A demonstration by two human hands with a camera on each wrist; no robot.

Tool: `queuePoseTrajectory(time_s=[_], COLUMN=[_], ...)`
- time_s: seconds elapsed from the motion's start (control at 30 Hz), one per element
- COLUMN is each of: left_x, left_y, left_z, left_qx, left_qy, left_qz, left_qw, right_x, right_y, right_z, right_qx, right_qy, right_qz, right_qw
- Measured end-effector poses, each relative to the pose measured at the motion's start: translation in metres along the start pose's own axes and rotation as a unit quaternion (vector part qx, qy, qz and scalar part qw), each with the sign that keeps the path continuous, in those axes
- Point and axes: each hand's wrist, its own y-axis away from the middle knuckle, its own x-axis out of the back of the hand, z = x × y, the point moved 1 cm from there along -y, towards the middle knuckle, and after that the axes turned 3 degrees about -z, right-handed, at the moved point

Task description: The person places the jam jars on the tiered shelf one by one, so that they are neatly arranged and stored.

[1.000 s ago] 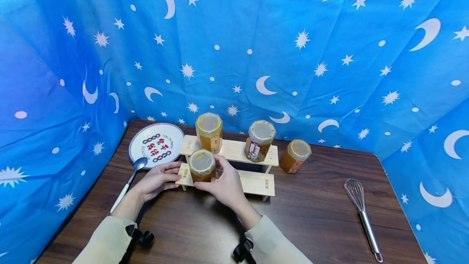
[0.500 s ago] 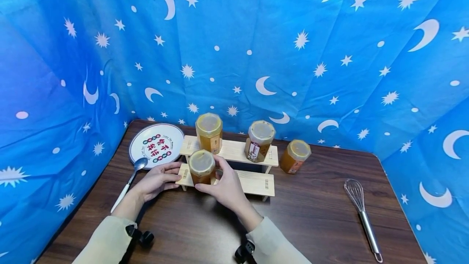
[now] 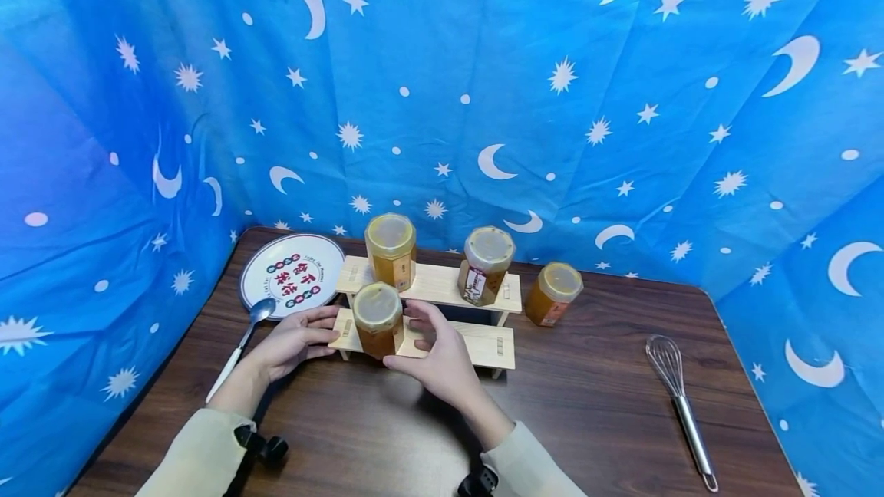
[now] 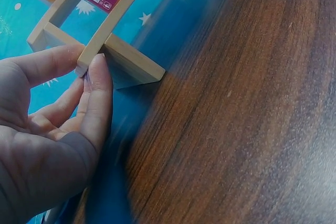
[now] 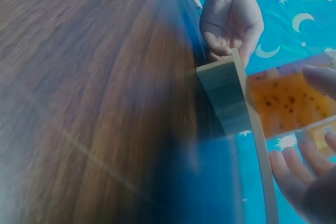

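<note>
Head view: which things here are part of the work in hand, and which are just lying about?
In hand:
left hand, holding the wooden rack at its end
right hand, open beside the front jar

Lying about:
plate
spoon
whisk
jar on the table

I see a dark wood-grain bench, boxed in at the back and both sides by a blue curtain with white moons and stars; even light.
</note>
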Motion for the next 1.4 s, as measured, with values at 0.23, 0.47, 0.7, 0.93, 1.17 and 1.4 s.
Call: queuePoseTrajectory(time_s=[0.23,0.47,0.7,0.93,1.17,1.4], left_x=[0.000,0.001,0.000,0.000,0.000,-0.001], left_y=[0.000,0.000,-0.001,0.000,0.001,0.000], left_z=[0.001,0.000,0.000,0.000,-0.001,-0.001], left_qx=[-0.003,0.002,0.001,-0.005,-0.013,-0.016], left_qy=[-0.002,-0.001,-0.005,-0.010,-0.010,-0.011], left_qz=[-0.008,-0.002,-0.002,-0.001,-0.006,-0.008], left_qw=[1.0000,1.0000,1.0000,0.9999,0.9998,0.9998], right_x=[0.015,0.034,0.060,0.094,0.127,0.151], right_y=[0.014,0.031,0.047,0.056,0.064,0.062], right_z=[0.002,0.005,0.011,0.021,0.035,0.054], right_qx=[0.004,0.001,0.012,0.021,0.009,-0.019], right_qy=[-0.004,-0.025,-0.014,0.010,0.032,0.053], right_qz=[0.009,0.030,0.081,0.151,0.231,0.308], right_qw=[1.000,0.999,0.997,0.988,0.972,0.950])
